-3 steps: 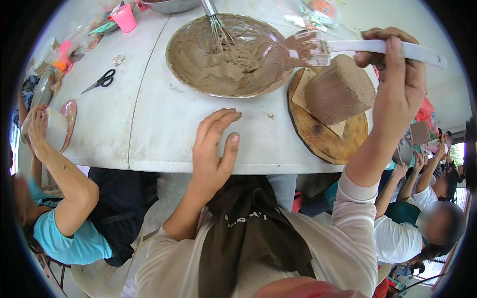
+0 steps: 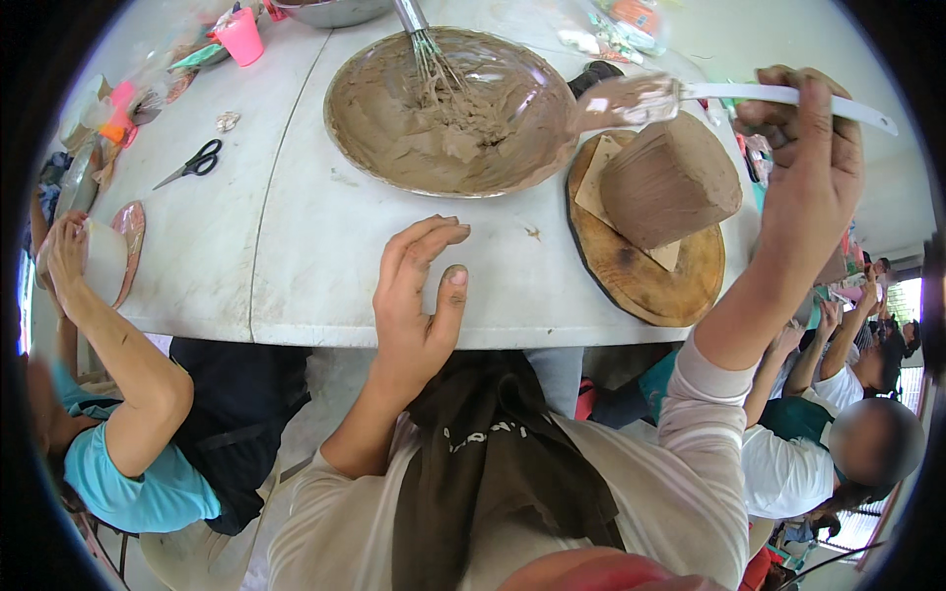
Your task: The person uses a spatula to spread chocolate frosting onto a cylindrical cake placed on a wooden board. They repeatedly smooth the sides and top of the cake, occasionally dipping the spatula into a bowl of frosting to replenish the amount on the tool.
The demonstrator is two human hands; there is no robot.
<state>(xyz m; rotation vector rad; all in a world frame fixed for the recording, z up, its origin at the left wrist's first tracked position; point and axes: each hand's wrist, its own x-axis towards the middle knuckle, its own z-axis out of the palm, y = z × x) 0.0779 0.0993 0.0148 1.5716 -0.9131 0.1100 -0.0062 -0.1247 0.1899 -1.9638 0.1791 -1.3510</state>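
Note:
My right hand [image 2: 813, 138] grips the white handle of a spatula [image 2: 729, 92], raised at the right. Brown frosting smears the spatula's blade, which hangs between the bowl and a cake. That cake [image 2: 665, 182] is a rounded block coated in brown. Under it lie a beige square card [image 2: 593, 195] and a round wooden board [image 2: 641, 281]. A metal bowl [image 2: 458, 193] of thick brown frosting [image 2: 483, 128] stands in front of me, with a wire whisk [image 2: 434, 64] leaning in it. Near the table's front edge, my left hand [image 2: 419, 286] is open and holds nothing.
Black scissors [image 2: 202, 160] and a crumpled scrap [image 2: 227, 121] lie left on the white table [image 2: 305, 256]. Farther back are a pink cup [image 2: 239, 37] and plastic packs [image 2: 631, 25]. A co-worker's arm [image 2: 123, 335] is at left; other people [image 2: 788, 463] sit at right.
My right hand has moved slightly to the right with the spatula, drawing its blade a little away from the bowl. My left hand stays open, almost where it was.

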